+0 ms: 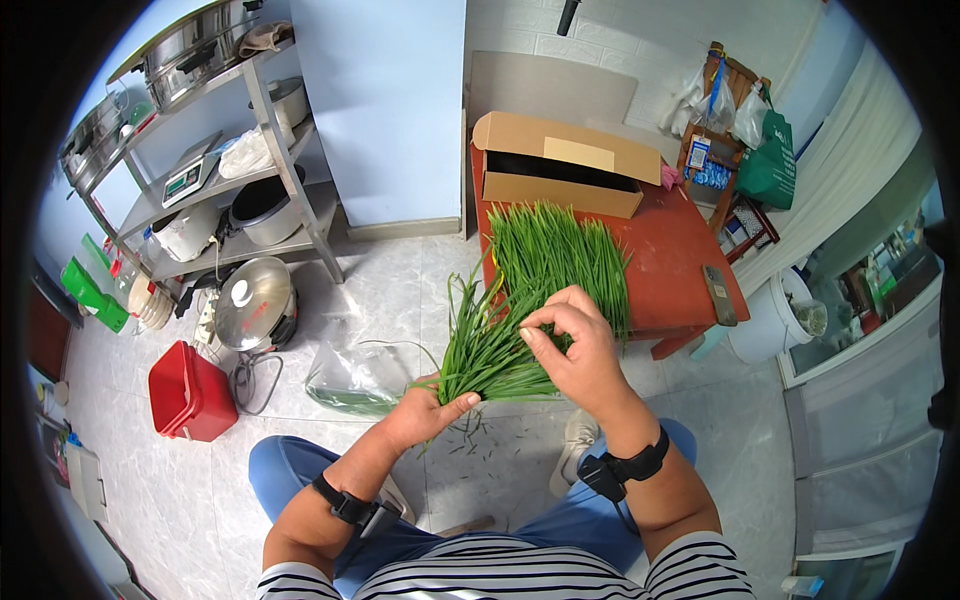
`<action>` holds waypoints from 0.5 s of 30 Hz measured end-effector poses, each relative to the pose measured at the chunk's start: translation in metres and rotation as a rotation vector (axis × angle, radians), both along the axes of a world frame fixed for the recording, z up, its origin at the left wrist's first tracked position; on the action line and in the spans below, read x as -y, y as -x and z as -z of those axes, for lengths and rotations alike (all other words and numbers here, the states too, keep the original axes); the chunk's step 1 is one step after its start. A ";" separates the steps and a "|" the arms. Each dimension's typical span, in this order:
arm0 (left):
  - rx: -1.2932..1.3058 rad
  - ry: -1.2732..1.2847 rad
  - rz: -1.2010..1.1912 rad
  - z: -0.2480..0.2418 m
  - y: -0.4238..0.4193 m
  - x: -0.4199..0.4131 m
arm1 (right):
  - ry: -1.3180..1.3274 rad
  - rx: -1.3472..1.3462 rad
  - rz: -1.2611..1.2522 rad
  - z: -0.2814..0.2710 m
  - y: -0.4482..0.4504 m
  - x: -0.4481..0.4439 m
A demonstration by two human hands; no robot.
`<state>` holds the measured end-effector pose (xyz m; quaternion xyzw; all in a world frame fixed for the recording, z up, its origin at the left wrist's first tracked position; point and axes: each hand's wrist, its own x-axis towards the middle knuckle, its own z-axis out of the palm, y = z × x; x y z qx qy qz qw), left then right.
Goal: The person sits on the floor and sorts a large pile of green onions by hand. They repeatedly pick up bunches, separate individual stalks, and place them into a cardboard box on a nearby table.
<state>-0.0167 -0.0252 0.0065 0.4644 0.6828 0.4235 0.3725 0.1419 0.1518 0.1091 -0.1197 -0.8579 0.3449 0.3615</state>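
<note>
My left hand (427,411) is wrapped around the lower end of a loose bunch of long green chives (499,352), its thumb lying across the stems. The leaves fan out up and to the right. Over them hovers my right hand (576,346), thumb and index fingertip pinched together; whether a thin leaf is between them I cannot tell. Behind, a thick layer of chives (559,251) covers the left part of a red wooden table (675,255). A clear plastic bag (360,375) with some green in it lies left of my left hand.
An open cardboard box (559,187) and a phone (718,294) rest on the table. At left are a red bucket (191,394), a lidded electric pan (255,304) and a metal shelf (300,214) with pots. Leaf scraps (480,450) litter the floor between my feet.
</note>
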 end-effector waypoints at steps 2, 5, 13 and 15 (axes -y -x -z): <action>-0.010 -0.010 0.006 -0.001 -0.001 -0.002 | -0.010 0.050 0.004 0.001 -0.001 0.000; -0.002 -0.026 0.008 0.001 -0.001 -0.003 | 0.024 0.101 0.001 0.003 0.000 0.001; 0.210 0.078 0.021 0.001 -0.003 -0.001 | 0.095 0.144 -0.050 0.004 0.001 0.005; 0.255 0.072 0.054 0.006 0.000 -0.001 | 0.090 0.140 -0.054 0.005 0.002 0.005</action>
